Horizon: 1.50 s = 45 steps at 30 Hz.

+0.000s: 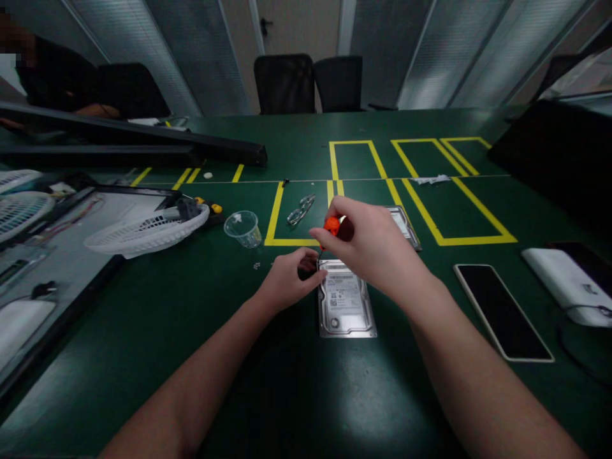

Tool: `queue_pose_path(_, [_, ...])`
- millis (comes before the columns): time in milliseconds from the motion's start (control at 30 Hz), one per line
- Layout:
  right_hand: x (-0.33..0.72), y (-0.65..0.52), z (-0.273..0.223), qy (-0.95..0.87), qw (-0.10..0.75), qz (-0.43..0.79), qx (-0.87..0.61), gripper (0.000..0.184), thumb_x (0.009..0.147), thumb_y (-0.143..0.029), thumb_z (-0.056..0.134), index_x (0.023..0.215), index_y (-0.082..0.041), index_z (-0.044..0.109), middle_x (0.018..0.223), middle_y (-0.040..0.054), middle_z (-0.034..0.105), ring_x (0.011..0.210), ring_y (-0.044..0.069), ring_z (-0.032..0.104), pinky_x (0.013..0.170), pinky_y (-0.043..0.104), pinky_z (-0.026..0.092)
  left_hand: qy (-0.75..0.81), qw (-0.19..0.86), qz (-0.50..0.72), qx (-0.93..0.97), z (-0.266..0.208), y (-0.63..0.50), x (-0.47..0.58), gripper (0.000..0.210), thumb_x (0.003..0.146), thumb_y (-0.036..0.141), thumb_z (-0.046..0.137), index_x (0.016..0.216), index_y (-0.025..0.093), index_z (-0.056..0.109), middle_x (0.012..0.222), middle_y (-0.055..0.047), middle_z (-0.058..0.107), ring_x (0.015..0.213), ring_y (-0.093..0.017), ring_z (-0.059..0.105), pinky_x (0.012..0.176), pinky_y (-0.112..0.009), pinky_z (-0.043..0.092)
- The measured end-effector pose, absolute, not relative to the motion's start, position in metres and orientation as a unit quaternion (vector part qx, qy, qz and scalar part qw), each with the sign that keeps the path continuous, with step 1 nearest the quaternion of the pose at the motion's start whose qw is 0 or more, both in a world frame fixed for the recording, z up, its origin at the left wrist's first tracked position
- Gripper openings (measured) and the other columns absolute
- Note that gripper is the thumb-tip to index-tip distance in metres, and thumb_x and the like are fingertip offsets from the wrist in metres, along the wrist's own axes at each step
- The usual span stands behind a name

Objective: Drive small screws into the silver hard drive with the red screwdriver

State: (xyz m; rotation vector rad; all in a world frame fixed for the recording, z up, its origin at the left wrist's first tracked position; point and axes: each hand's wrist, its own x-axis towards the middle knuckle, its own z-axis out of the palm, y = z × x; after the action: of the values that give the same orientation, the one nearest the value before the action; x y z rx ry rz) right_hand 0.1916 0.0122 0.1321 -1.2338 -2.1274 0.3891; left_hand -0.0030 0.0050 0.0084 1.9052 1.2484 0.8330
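Note:
A silver hard drive with a white label lies flat on the green table in front of me. My left hand grips its upper left edge, the thumb over the rim and the fingers curled beside it. Above that same corner, my right hand is closed around the orange-red handle of a screwdriver. Its thin dark shaft points down at the drive's corner; the tip is hidden by my left fingers. A second hard drive lies partly behind my right hand.
Left of my hands stands a clear plastic cup, with tiny screws near it. Glasses lie beyond. To the right are a phone and a white device. A white fan-like frame rests left. A person sits far left.

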Motion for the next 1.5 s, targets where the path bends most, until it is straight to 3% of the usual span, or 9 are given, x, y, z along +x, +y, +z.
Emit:
queue_pose_path(200, [0.192,0.015,0.128,-0.807,0.351,0.207,-0.427,0.009,0.099,-0.02,0.073,0.095,-0.02,0.066,0.082,-0.0015,0.065,0.071,0.015,0.056,0.066,0.031,0.036,0.481,0.362,0.328,0.728,0.003,0.007,-0.004,0.041,0.088,0.035,0.083,0.122,0.017,0.069,0.11,-0.009,0.08,0.096,-0.023,0.078,0.09,-0.041,0.066])
queue_pose_path(300, [0.192,0.015,0.129,-0.802,0.343,0.261,-0.414,0.019,0.104,-0.031,0.072,0.089,-0.02,0.069,0.077,-0.002,0.064,0.07,0.015,0.057,0.067,0.031,0.037,0.481,0.364,0.328,0.727,0.002,0.007,-0.005,0.039,0.089,0.036,0.083,0.12,0.017,0.069,0.111,-0.01,0.08,0.095,-0.023,0.078,0.091,-0.042,0.066])
queue_pose_path(500, [0.19,0.012,0.137,-0.791,0.304,0.317,-0.426,0.033,0.116,-0.037,0.046,0.104,-0.018,0.071,0.084,0.003,0.07,0.077,0.018,0.066,0.068,0.033,0.039,0.469,0.372,0.332,0.729,0.006,0.006,-0.006,0.039,0.09,0.034,0.081,0.122,0.016,0.068,0.112,-0.01,0.08,0.096,-0.023,0.078,0.09,-0.042,0.067])
queue_pose_path(767, [0.191,0.013,0.133,-0.748,0.339,0.263,-0.506,0.03,0.103,-0.042,0.069,0.082,-0.022,0.062,0.067,-0.0005,0.064,0.06,0.016,0.058,0.058,0.033,0.034,0.456,0.359,0.327,0.746,0.007,0.004,-0.005,0.036,0.09,0.025,0.077,0.124,0.015,0.067,0.111,-0.009,0.08,0.098,-0.022,0.078,0.092,-0.04,0.066])
queue_pose_path(900, [0.191,0.015,0.131,-0.759,0.376,0.279,-0.453,0.012,0.103,-0.026,0.064,0.092,-0.021,0.067,0.086,0.0023,0.072,0.071,0.017,0.062,0.064,0.033,0.039,0.461,0.354,0.323,0.747,0.008,0.005,-0.005,0.036,0.09,0.026,0.077,0.124,0.015,0.067,0.11,-0.01,0.08,0.097,-0.023,0.077,0.092,-0.041,0.066])
queue_pose_path(1067, [0.191,0.017,0.133,-0.76,0.357,0.33,-0.431,0.027,0.109,-0.036,0.061,0.091,-0.019,0.071,0.081,0.0029,0.069,0.075,0.019,0.065,0.066,0.033,0.042,0.457,0.354,0.328,0.747,0.002,0.007,-0.006,0.038,0.09,0.026,0.077,0.126,0.016,0.067,0.112,-0.01,0.08,0.098,-0.023,0.078,0.093,-0.041,0.066])
queue_pose_path(1233, [0.192,0.016,0.132,-0.747,0.358,0.357,-0.431,0.024,0.112,-0.032,0.052,0.112,-0.018,0.072,0.09,0.004,0.073,0.078,0.019,0.071,0.07,0.035,0.048,0.453,0.357,0.339,0.744,-0.003,0.007,-0.008,0.041,0.09,0.029,0.078,0.127,0.016,0.066,0.114,-0.011,0.08,0.1,-0.023,0.078,0.092,-0.041,0.067])
queue_pose_path(1367, [0.191,0.016,0.131,-0.737,0.372,0.312,-0.469,0.016,0.106,-0.031,0.064,0.096,-0.02,0.067,0.086,0.0028,0.072,0.072,0.019,0.069,0.067,0.035,0.046,0.45,0.355,0.335,0.748,-0.001,0.007,-0.008,0.041,0.09,0.029,0.079,0.127,0.016,0.066,0.111,-0.01,0.08,0.098,-0.022,0.078,0.09,-0.039,0.067])
queue_pose_path(1500, [0.19,0.017,0.129,-0.726,0.385,0.258,-0.509,0.024,0.099,-0.033,0.074,0.083,-0.022,0.059,0.075,0.0005,0.068,0.064,0.018,0.064,0.06,0.034,0.041,0.451,0.348,0.338,0.749,0.0,0.006,-0.008,0.041,0.09,0.03,0.08,0.126,0.016,0.066,0.11,-0.01,0.08,0.096,-0.022,0.078,0.09,-0.039,0.067])
